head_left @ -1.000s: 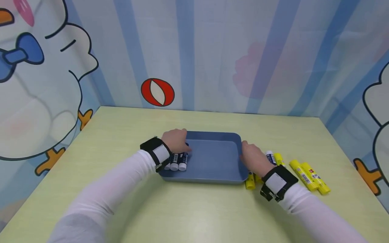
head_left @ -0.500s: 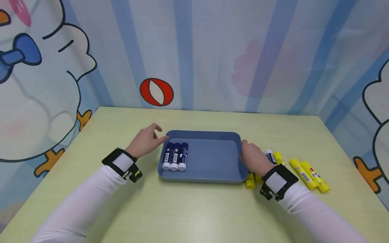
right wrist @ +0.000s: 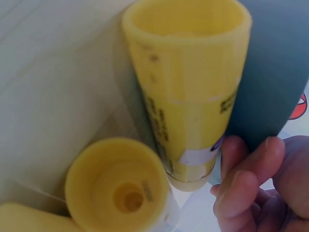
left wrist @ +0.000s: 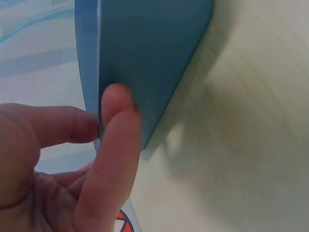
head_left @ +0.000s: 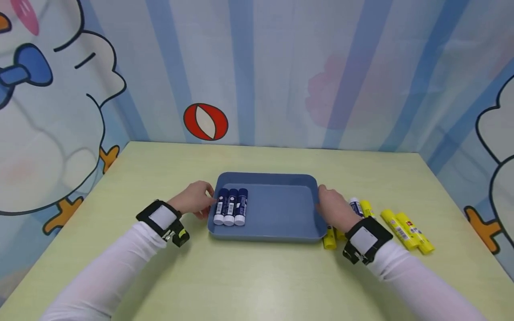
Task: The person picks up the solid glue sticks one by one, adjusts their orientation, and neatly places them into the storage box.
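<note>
A blue-grey rectangular tray (head_left: 283, 207) lies on the table with three dark blue glue sticks (head_left: 230, 207) side by side at its left end. The left hand (head_left: 194, 199) pinches the tray's left rim; in the left wrist view one finger (left wrist: 118, 145) lies along the outer wall. At the opposite end, the right hand (head_left: 336, 208) holds the right rim, its fingertips (right wrist: 234, 150) against the wall in the right wrist view. Yellow glue sticks (head_left: 330, 238) lie beneath and beside that hand, one (right wrist: 193, 96) close to the tray wall. The right wrist partly hides them.
Two more yellow glue sticks (head_left: 407, 232) lie farther right. A white-ended blue stick (head_left: 355, 206) shows behind the right hand. The pale table (head_left: 249, 281) meets a printed curtain (head_left: 273, 80) at the back and sides.
The left hand first lifted left off the dark blue glue sticks, uncovering them, then came down onto the tray's left rim. The right hand stays on the right rim.
</note>
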Motion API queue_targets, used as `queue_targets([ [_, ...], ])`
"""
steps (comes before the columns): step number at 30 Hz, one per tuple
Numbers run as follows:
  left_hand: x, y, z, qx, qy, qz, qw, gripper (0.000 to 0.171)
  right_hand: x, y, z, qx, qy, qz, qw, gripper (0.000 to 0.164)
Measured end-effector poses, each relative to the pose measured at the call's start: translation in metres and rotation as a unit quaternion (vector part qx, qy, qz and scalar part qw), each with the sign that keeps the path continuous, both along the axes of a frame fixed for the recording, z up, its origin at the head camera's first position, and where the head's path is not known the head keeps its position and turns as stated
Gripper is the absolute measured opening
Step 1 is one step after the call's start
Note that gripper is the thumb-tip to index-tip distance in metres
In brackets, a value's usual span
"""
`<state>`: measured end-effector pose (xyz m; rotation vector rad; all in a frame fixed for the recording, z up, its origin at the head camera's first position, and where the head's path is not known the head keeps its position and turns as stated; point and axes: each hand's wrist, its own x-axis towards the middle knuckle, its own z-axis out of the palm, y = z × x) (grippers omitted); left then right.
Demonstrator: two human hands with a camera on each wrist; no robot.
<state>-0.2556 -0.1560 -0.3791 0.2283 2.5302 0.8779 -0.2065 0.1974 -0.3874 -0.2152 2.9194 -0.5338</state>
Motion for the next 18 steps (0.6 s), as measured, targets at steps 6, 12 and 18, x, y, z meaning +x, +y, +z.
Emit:
queue_targets([
  [6, -0.001, 0.009, 0.003, -0.033, 0.041, -0.021, 0.9984, 0.01, -0.004, 0.0, 0.003, 0.007, 0.003, 0.0, 1.0, 0.027],
  [12, -0.002, 0.016, 0.002, -0.053, 0.05, -0.027, 0.997, 0.008, -0.004, 0.007, 0.006, -0.019, -0.017, -0.012, 1.0, 0.038],
  [18, 0.0, 0.014, -0.003, -0.041, 0.026, -0.007, 0.9988, 0.007, 0.01, 0.036, 0.019, -0.097, -0.001, -0.002, 0.995, 0.043],
])
